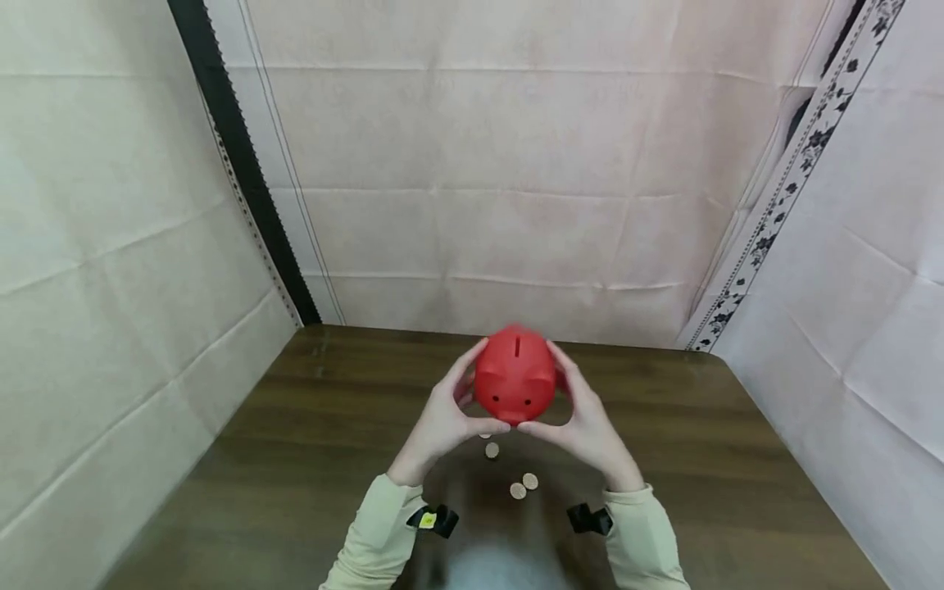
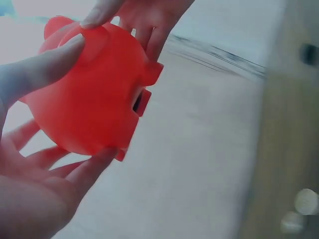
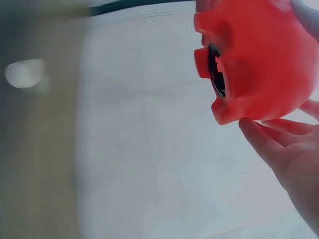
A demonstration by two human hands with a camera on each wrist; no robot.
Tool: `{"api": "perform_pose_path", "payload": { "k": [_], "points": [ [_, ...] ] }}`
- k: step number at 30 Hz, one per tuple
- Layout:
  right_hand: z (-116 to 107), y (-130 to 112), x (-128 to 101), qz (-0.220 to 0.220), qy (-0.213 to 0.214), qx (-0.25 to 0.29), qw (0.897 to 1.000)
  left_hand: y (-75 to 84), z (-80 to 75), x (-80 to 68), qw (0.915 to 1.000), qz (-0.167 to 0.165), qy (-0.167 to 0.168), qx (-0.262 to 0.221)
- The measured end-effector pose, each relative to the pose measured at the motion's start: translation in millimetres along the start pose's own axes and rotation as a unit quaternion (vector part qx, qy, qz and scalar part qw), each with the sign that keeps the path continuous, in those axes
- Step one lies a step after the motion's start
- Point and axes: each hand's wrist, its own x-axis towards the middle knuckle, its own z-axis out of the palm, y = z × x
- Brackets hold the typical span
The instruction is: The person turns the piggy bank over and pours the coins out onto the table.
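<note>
1. A red piggy bank is held above a dark wooden tabletop, snout facing the person.
2. The left hand grasps its left side, fingers curled round it.
3. The right hand grasps the opposite side the same way.
4. Three coins lie on the tabletop just below both hands, between the wrists.

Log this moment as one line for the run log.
left hand: holds red piggy bank | right hand: holds it too | bank: lifted above table | coins: three, below on table
</note>
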Motion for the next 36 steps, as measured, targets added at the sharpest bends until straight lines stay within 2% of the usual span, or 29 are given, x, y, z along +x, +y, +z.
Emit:
{"api": "perform_pose_path", "payload": {
  "k": [2,3,5,6,8,10,12,13,14,16,18,21,26,29,32,34,36],
  "points": [
    [-11.0,-20.8,4.0,-0.060,0.023,-0.021,0.998,21.6,-1.6,-0.9,0.9979,0.063,-0.002,0.016],
    [-13.9,-26.6,4.7,-0.085,0.030,-0.019,0.996,27.5,-2.0,-1.8,0.9955,0.092,-0.004,0.023],
    [-13.9,-27.7,4.6,-0.117,0.031,-0.006,0.993,26.2,-2.0,-3.2,0.9914,0.128,-0.010,0.024],
    [-10.1,-21.7,3.8,-0.112,0.026,0.004,0.993,17.4,-1.6,-3.4,0.9916,0.128,-0.012,0.015],
    [2.8,-3.0,1.2,-0.064,0.001,0.044,0.997,-9.8,0.7,-3.2,0.9962,0.085,-0.010,-0.015],
    [19.1,22.1,-4.6,0.024,-0.039,0.079,0.996,-43.1,4.1,-5.5,0.9988,0.004,-0.004,-0.049],
    [34.4,44.0,-13.4,0.126,-0.082,0.106,0.983,-73.8,7.5,-11.1,0.9923,-0.095,0.001,-0.079],
    [40.7,53.5,-18.4,0.161,-0.100,0.111,0.976,-85.6,8.9,-14.2,0.9872,-0.135,0.003,-0.084],
    [46.0,62.9,-22.8,0.182,-0.112,0.112,0.970,-95.2,9.7,-16.9,0.9831,-0.160,0.001,-0.088],
    [53.1,76.2,-27.7,0.200,-0.116,0.122,0.965,-109.7,9.8,-18.9,0.9804,-0.178,-0.001,-0.084],
    [55.9,83.3,-26.2,0.194,-0.105,0.140,0.965,-114.2,8.1,-15.3,0.9825,-0.168,0.003,-0.080],
    [54.1,84.6,-16.7,0.179,-0.086,0.154,0.968,-109.5,4.0,-5.2,0.9856,-0.150,0.010,-0.077],
    [46.5,76.6,-4.3,0.165,-0.087,0.135,0.973,-92.8,-1.4,5.0,0.9861,-0.152,0.010,-0.066],
    [37.8,59.8,1.5,0.122,-0.067,0.110,0.984,-70.6,-4.5,7.0,0.9930,-0.108,0.009,-0.046],
    [23.7,29.6,7.2,0.026,-0.021,0.070,0.997,-38.7,-8.1,7.3,1.0000,-0.001,0.006,-0.007],
    [14.8,8.3,10.0,-0.052,0.008,0.047,0.997,-17.5,-10.7,5.6,0.9966,0.080,0.002,0.017],
    [10.5,-8.6,11.7,-0.114,0.026,0.035,0.993,-2.9,-12.0,1.9,0.9899,0.139,0.001,0.030]
  ]
}}
